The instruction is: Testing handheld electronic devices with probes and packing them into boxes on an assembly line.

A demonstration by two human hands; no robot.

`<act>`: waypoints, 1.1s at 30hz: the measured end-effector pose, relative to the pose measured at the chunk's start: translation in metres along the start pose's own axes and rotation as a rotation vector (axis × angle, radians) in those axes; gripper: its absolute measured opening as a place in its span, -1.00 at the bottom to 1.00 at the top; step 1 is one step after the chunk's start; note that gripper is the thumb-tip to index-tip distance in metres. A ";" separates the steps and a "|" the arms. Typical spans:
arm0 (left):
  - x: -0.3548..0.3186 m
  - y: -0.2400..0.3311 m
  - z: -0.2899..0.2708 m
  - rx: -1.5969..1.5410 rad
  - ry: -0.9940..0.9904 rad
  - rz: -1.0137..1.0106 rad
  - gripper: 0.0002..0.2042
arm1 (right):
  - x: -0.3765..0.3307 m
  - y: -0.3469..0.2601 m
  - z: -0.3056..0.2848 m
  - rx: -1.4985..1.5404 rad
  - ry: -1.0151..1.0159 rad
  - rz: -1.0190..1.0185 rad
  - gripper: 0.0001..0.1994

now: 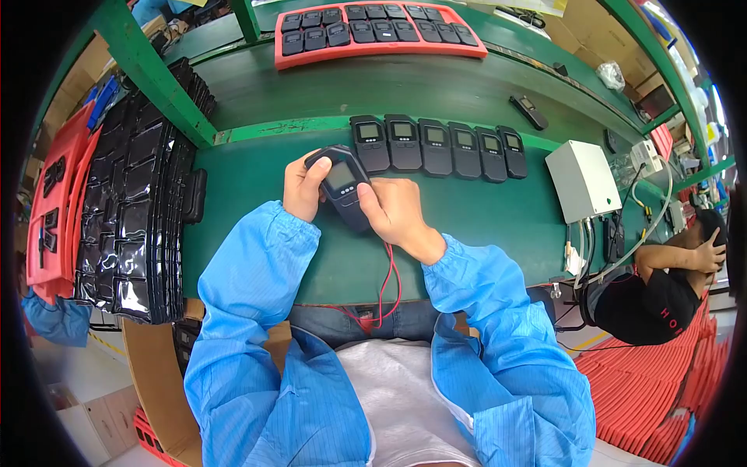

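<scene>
A black handheld device with a small grey screen [340, 179] is tilted up between my two hands. My left hand [303, 184] grips its upper left side, thumb on the face beside the screen. Closed around its lower right side, my right hand [397, 208] has its thumb near the small buttons. A thin red cable [399, 280] hangs from below my right hand towards the table's front edge; where its upper end goes is hidden. Just beyond my hands, several similar black devices [436, 148] lie side by side, screens up, on the green table [241, 179].
Stacked black plastic trays [132, 210] and red trays [58, 226] stand at left. A red tray of devices [381, 51] sits across the back. One device [529, 112] lies alone farther right, beyond a white box with cables [583, 180]. Another person [657, 292] sits at far right.
</scene>
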State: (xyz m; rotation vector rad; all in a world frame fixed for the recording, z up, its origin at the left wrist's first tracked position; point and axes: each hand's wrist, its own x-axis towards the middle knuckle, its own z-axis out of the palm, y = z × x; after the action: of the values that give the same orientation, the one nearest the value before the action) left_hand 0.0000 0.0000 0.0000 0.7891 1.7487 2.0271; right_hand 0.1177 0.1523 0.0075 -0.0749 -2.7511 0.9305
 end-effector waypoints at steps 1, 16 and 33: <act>0.001 -0.001 0.002 -0.002 0.010 0.022 -0.57 | 0.000 0.000 0.000 0.021 0.058 -0.039 -0.58; 0.007 -0.007 -0.003 0.299 -0.002 0.123 -0.65 | 0.019 0.010 -0.031 0.903 0.254 0.355 -0.65; 0.010 -0.009 -0.006 0.729 -0.046 0.237 -0.82 | 0.028 0.034 -0.047 1.225 0.258 0.422 -0.65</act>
State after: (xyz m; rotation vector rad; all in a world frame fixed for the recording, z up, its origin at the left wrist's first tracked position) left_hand -0.0123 0.0025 -0.0077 1.2854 2.4925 1.4424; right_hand 0.1011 0.2107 0.0283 -0.5019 -1.5514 2.3058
